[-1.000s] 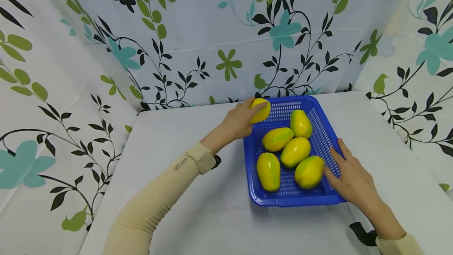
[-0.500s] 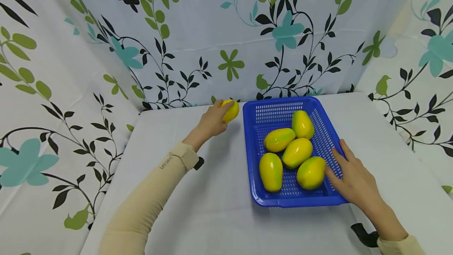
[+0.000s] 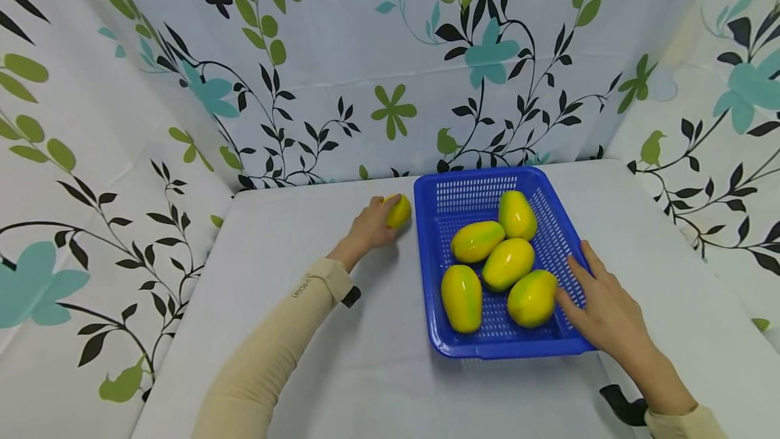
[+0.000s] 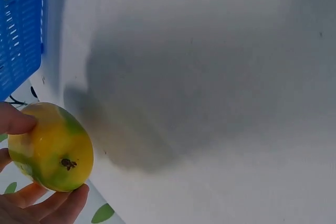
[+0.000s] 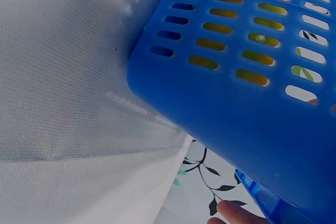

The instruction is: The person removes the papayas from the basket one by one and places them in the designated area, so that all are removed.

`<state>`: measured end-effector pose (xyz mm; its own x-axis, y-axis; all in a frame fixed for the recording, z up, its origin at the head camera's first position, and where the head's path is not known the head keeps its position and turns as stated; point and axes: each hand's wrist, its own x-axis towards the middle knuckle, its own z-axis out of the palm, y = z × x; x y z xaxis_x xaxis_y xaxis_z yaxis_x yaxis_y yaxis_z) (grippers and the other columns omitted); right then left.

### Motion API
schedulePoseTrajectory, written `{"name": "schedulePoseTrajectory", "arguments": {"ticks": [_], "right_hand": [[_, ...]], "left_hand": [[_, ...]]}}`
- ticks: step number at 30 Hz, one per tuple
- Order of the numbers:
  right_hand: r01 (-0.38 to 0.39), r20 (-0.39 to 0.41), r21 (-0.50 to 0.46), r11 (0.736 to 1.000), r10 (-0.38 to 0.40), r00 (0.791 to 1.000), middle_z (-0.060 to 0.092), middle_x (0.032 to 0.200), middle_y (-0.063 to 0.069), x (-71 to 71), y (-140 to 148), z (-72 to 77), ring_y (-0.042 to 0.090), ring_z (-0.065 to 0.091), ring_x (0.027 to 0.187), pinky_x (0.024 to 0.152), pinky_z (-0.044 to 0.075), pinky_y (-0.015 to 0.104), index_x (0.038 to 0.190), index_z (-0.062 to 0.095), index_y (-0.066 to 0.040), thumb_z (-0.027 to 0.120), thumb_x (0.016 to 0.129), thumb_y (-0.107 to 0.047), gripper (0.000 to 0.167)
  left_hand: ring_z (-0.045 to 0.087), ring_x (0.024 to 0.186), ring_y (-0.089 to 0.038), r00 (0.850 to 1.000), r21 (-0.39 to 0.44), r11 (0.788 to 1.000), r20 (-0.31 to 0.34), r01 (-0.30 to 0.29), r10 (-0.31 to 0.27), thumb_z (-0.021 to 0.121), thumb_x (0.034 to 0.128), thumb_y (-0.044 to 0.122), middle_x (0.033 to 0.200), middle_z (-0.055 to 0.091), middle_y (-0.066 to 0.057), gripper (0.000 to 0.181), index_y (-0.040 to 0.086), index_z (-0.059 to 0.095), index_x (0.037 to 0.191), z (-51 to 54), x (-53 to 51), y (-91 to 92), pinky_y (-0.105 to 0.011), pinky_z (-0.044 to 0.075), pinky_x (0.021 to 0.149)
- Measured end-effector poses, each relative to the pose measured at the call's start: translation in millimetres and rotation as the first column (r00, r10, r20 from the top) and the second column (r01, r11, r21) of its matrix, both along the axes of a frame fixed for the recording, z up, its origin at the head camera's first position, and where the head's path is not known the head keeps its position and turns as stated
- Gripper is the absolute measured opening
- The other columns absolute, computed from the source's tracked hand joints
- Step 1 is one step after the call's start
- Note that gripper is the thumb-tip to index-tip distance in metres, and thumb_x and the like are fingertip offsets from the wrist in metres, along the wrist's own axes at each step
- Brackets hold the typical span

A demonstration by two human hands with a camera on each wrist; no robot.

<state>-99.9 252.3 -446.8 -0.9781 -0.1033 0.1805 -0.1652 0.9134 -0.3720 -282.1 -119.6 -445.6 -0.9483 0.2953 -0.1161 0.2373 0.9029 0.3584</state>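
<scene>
My left hand (image 3: 370,225) grips a yellow-green mango (image 3: 399,213) low over the white table, just left of the blue basket (image 3: 428,276). In the left wrist view, the thumb and fingers hold this mango (image 4: 58,148) from opposite sides, its dark stem end showing. I cannot tell whether it touches the table. Several more mangoes (image 3: 508,263) lie inside the basket. On the basket's right rim rests my right hand (image 3: 609,307), fingers spread and fairly straight. The right wrist view catches only its fingertips (image 5: 236,213) below the basket's slotted wall (image 5: 210,98).
A white cloth covers the table (image 3: 341,371). Leaf-and-flower patterned curtains (image 3: 341,73) close off the back and both sides. The table's back edge runs just behind the basket.
My left hand has carried the mango leftward out of the basket, then lowered it toward the table beside the basket. My right hand has stayed on the rim.
</scene>
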Motion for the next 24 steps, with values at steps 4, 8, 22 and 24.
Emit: {"name": "schedulePoseTrajectory", "arguments": {"ticks": [4,8,22,24], "right_hand": [[0.001,0.003,-0.002,1.000,-0.001,1.000,0.024,0.154,0.033,-0.1,-1,-0.5,0.062,0.043,0.119,0.079,0.044,0.073,0.137,0.047,0.014,0.062,0.091,-0.025,0.062],[0.004,0.002,-0.003,1.000,-0.004,1.000,0.023,0.154,0.033,-0.1,0,-0.7,0.062,0.043,0.119,0.077,0.045,0.072,0.136,0.048,0.014,0.062,0.091,-0.025,0.062],[-0.003,-0.015,-0.001,1.000,0.003,1.000,0.024,0.153,0.034,-0.6,0,-1.9,0.062,0.044,0.118,0.075,0.047,0.071,0.136,0.048,0.015,0.062,0.091,-0.025,0.061],[-0.003,-0.014,-0.003,1.000,0.002,1.000,0.024,0.153,0.034,-0.4,0,-2.2,0.062,0.044,0.117,0.074,0.047,0.071,0.136,0.048,0.015,0.062,0.091,-0.026,0.062]], "left_hand": [[0.055,0.114,-0.038,1.000,-0.001,1.000,0.013,-0.020,0.020,0.065,0.0873,0.013,0.148,0.036,-0.025,0.077,0.018,0.031,0.156,-5.4,2.3,4.0,-0.051,0.050,0.091],[0.056,0.113,-0.037,0.999,0.016,0.999,0.009,-0.033,0.033,0.066,0.0893,0.017,0.146,0.038,-0.025,0.075,0.017,0.031,0.155,-8.1,4.7,8.2,-0.050,0.050,0.093],[0.054,0.117,-0.038,0.996,0.035,0.999,-0.085,-0.037,0.040,0.061,0.0923,0.031,0.143,0.043,-0.026,0.070,0.005,0.035,0.151,21.3,4.3,14.1,-0.052,0.049,0.095],[0.053,0.119,-0.038,0.994,0.044,0.999,-0.099,-0.029,0.034,0.059,0.0933,0.031,0.145,0.041,-0.024,0.068,0.006,0.035,0.152,28.6,5.8,17.2,-0.052,0.048,0.096]]}}
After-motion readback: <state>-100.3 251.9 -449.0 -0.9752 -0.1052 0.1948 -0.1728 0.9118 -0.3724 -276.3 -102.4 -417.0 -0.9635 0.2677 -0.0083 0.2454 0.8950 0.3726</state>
